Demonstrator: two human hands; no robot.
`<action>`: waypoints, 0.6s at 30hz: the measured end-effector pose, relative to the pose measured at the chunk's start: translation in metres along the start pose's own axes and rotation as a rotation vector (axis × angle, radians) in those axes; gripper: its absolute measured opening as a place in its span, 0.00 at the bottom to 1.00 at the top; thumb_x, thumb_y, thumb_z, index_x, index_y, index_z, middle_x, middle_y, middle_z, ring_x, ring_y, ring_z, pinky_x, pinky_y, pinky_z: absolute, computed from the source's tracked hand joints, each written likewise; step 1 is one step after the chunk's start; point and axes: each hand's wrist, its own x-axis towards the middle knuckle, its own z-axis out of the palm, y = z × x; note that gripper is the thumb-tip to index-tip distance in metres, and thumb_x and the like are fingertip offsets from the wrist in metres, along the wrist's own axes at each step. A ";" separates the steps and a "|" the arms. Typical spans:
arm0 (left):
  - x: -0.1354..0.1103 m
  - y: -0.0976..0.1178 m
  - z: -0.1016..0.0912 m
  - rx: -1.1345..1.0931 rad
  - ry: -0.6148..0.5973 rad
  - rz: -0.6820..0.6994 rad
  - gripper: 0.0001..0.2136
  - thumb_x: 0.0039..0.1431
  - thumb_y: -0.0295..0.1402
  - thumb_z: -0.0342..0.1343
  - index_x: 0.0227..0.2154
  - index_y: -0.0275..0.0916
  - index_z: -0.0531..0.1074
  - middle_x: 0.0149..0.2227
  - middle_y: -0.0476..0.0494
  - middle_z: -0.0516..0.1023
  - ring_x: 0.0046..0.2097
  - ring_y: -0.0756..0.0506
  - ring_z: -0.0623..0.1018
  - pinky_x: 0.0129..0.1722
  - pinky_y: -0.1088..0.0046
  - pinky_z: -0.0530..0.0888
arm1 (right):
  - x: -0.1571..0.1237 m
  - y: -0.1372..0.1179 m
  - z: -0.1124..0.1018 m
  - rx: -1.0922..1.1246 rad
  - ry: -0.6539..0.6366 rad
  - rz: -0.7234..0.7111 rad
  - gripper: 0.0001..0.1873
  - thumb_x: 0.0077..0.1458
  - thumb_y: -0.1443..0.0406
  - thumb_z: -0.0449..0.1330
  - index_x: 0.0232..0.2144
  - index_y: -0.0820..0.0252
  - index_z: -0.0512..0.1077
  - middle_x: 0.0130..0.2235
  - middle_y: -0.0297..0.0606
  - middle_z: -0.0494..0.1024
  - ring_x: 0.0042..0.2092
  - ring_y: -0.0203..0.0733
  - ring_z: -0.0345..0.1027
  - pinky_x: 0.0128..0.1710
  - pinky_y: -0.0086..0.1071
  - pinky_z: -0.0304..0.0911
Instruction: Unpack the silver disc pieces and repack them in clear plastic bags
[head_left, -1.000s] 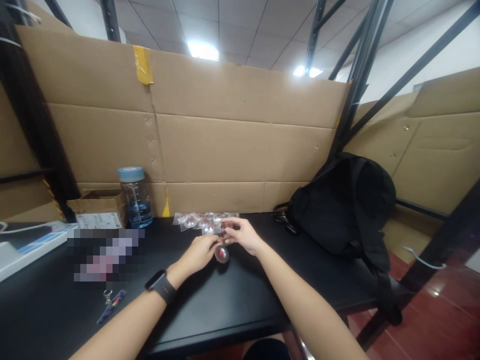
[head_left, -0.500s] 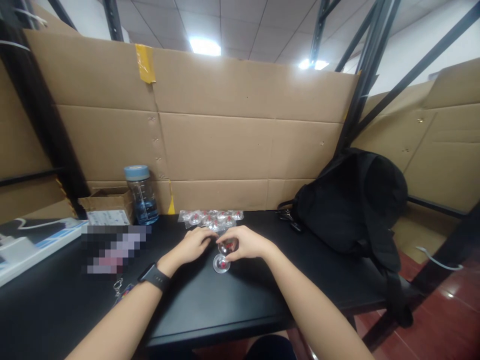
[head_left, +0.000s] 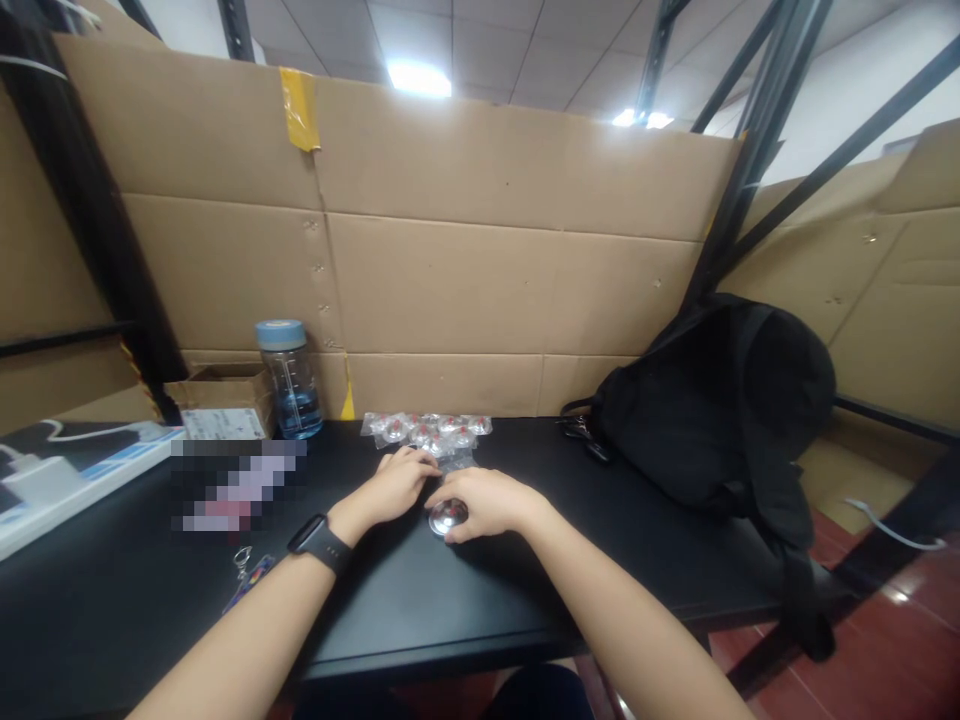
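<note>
My right hand (head_left: 487, 502) has its thumb and fingers around the rim of a shiny round disc (head_left: 448, 518) with red marks, low over the desk. Its far side is hidden under my fingers. Beside it on the left, my left hand (head_left: 401, 483) rests on the desk with fingers bent and apart, its fingertips close to a piece of clear plastic wrapping (head_left: 456, 461). Whether they touch the wrapping I cannot tell. Just beyond both hands lies a group of similar shiny rounds (head_left: 427, 430) with red spots, in clear plastic packaging.
A black backpack (head_left: 712, 410) lies on the right of the black desk (head_left: 435, 610). At the left stand a water bottle (head_left: 291, 385) and a small cardboard box (head_left: 225, 400), near a white power strip (head_left: 82, 485) and a keyring (head_left: 244, 570). A cardboard wall (head_left: 450, 290) closes the back.
My right hand has lowered with the shiny disc over the clear disc on the desk, which no longer shows separately. The left hand stays nearly in place. The view has shifted slightly.
</note>
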 end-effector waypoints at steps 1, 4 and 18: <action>0.000 0.000 0.000 0.003 0.002 0.002 0.19 0.63 0.30 0.45 0.48 0.51 0.79 0.52 0.43 0.76 0.53 0.39 0.70 0.54 0.59 0.65 | -0.001 0.000 -0.001 -0.011 0.004 -0.007 0.29 0.46 0.61 0.69 0.53 0.44 0.75 0.46 0.36 0.78 0.47 0.47 0.71 0.37 0.30 0.61; -0.001 0.001 0.000 0.011 0.004 0.010 0.19 0.64 0.30 0.45 0.48 0.50 0.78 0.52 0.43 0.76 0.54 0.39 0.70 0.54 0.59 0.65 | -0.006 0.009 -0.005 -0.009 -0.002 -0.035 0.30 0.49 0.67 0.66 0.56 0.45 0.73 0.45 0.38 0.75 0.45 0.45 0.70 0.43 0.32 0.63; -0.006 0.028 0.002 -0.016 -0.075 0.119 0.13 0.66 0.32 0.47 0.47 0.48 0.74 0.58 0.45 0.74 0.67 0.35 0.60 0.61 0.48 0.57 | -0.029 0.050 -0.029 0.044 0.189 0.152 0.22 0.49 0.68 0.64 0.48 0.49 0.79 0.44 0.38 0.74 0.40 0.40 0.69 0.40 0.30 0.62</action>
